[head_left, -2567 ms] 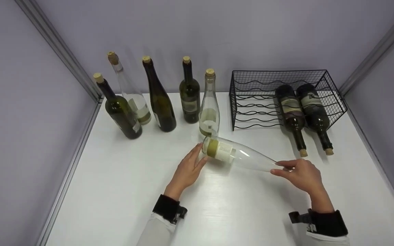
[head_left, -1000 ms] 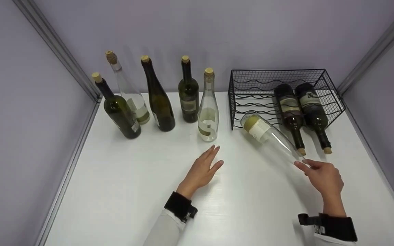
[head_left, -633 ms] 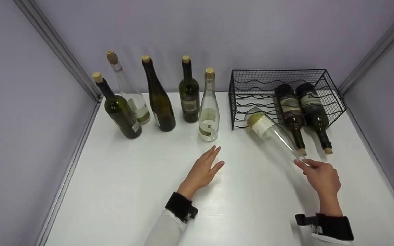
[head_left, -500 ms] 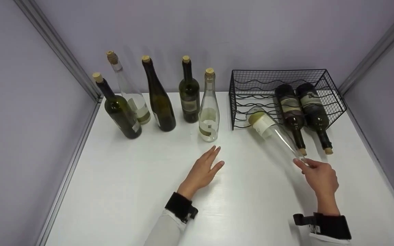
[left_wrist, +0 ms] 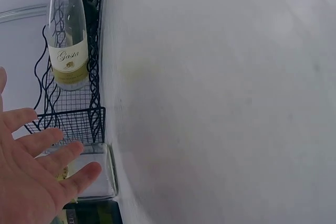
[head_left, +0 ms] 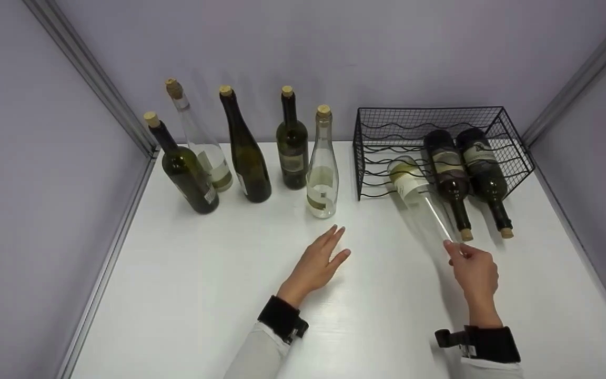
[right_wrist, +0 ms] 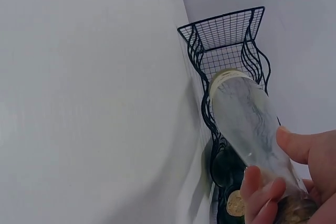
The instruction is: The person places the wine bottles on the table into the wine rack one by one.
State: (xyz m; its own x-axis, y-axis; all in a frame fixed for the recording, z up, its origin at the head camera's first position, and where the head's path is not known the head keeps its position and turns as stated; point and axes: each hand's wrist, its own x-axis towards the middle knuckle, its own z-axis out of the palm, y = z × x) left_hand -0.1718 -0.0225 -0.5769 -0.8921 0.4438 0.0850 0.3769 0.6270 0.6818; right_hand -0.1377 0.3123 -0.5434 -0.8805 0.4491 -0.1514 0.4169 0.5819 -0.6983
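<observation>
My right hand [head_left: 475, 268] grips the neck of a clear glass bottle [head_left: 409, 181] with a cream and gold label. The base of that bottle is over the front of a black wire wine rack [head_left: 387, 126], and its neck slants toward me. In the right wrist view, thumb and fingers curl round the neck of the clear bottle [right_wrist: 252, 119], near its cork [right_wrist: 294, 211]. My left hand [head_left: 316, 263] has its fingers spread, holding nothing. It is just in front of a standing clear bottle [head_left: 322, 179] with a cork, apart from it.
Two dark wine bottles [head_left: 447, 171] lie in the right part of the rack, corks toward me. Left of the rack, several corked bottles stand on the white table, among them a dark green bottle [head_left: 190, 179] and a brown bottle [head_left: 250, 168]. Grey walls enclose the table.
My right hand has carried the clear bottle right from beside my left hand to the rack, its base now further in. My left hand has left the bottle's base and moved slightly right.
</observation>
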